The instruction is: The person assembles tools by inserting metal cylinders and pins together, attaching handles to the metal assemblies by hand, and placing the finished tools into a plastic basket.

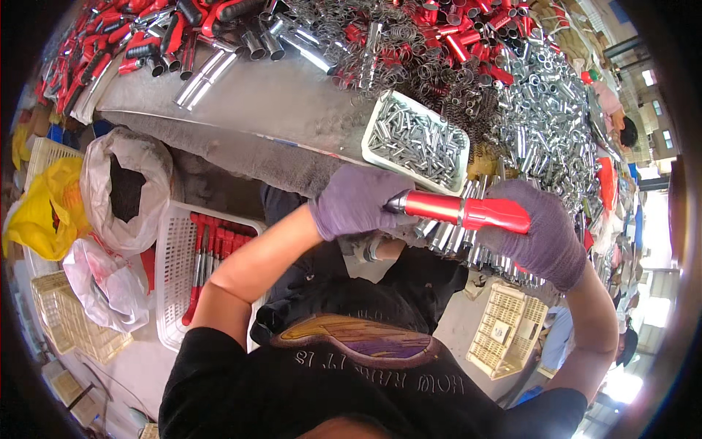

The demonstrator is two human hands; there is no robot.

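Both my hands wear purple-grey gloves and hold a red tube-shaped tool level in front of my body. It has a glossy red barrel, a dark tapered tip and a flatter red end. My left hand is closed round the tip. Around the flatter red end wraps my right hand, with its fingers partly hidden behind the tool. Just beneath and behind the tool lie several shiny metal tubes side by side at the table edge. A white tray full of small metal pins stands just beyond my left hand.
Dark coil springs are heaped past the tray, with silver metal fittings to the right. Red-handled tools pile up at far left. A white basket holds red tools; bags stand beside it. A cream crate sits on the floor.
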